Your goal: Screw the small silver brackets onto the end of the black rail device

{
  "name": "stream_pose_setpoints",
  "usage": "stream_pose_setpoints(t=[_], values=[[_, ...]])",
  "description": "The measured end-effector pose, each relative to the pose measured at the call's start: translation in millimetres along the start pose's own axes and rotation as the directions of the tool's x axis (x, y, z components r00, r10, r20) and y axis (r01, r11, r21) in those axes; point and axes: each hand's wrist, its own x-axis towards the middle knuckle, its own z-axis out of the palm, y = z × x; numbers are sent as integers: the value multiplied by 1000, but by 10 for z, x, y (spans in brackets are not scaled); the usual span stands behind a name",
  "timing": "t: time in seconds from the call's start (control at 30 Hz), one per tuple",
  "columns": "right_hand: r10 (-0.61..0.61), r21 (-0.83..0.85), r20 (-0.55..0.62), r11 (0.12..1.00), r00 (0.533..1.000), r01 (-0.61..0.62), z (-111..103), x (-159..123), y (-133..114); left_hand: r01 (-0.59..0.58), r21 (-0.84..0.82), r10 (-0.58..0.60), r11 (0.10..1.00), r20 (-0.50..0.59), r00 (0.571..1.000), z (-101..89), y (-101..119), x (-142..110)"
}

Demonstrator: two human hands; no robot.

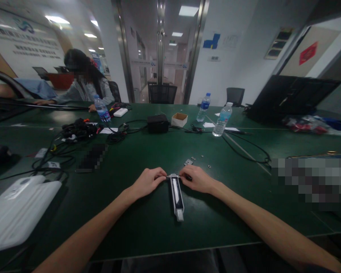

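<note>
A long, narrow white frame with a dark inside lies on the green table in front of me, a light-coloured block at its near end. Across its far end runs a thin metal rod. My left hand is closed in a pinch at the rod's left end. On the right side, my right hand has its fingers closed at the rod's other end, with a small dark piece partly showing beneath them. Just beyond the right hand are a small metal plate and several small metal nuts or washers.
White plastic cases lie at the left, near a dark phone and tangled cables. Farther back stand a black box, a small open carton and water bottles. Another person sits across the table.
</note>
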Motion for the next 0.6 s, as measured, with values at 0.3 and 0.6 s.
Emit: stream_pose_setpoints(t=[0.3, 0.6], values=[[6, 7, -2, 1000, 1000, -6, -9, -2, -1, 8, 15, -9, 1000, 10, 1000, -23, 14, 6], [-14, 2, -18, 1000, 1000, 14, 23, 0, 43, 12, 104, -10, 994, -21, 1000, -25, -28, 26]])
